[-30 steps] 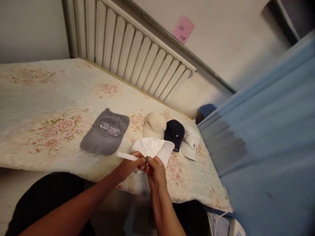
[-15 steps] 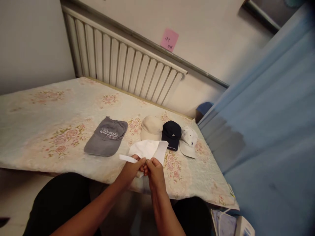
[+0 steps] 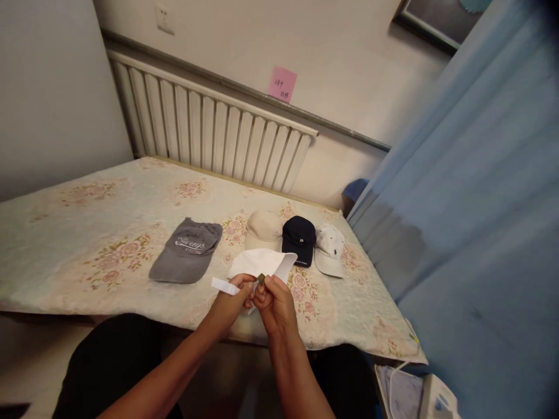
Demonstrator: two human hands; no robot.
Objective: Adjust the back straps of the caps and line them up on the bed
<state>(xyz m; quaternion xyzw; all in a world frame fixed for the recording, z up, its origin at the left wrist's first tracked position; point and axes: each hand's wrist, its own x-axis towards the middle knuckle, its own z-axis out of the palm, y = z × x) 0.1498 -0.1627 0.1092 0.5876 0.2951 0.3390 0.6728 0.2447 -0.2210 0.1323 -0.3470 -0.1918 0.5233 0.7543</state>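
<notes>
Just over the bed's front edge, both hands hold a white cap point(image 3: 253, 261). My left hand point(image 3: 233, 299) is closed on the cap's strap point(image 3: 223, 286), whose loose end sticks out to the left. Pinched in the fingers of my right hand point(image 3: 276, 299) is a small brass-coloured buckle point(image 3: 261, 279) at the back of the cap. The two hands nearly meet, and the fingers hide part of the strap. Behind the white cap sit a beige cap point(image 3: 262, 228), a black cap point(image 3: 299, 237) and a whitish cap with a small dark logo point(image 3: 335, 247).
A grey cap with lettering point(image 3: 187, 250) lies to the left on the flowered bedspread point(image 3: 109, 215). A radiator point(image 3: 209, 125) stands along the wall beyond. The blue curtain point(image 3: 458, 203) hangs at the right, with a white box point(image 3: 439, 396) low beside it.
My right hand has tilted and drawn slightly away from the left, bringing the buckle into sight. The view has shifted a little. The other caps stay put.
</notes>
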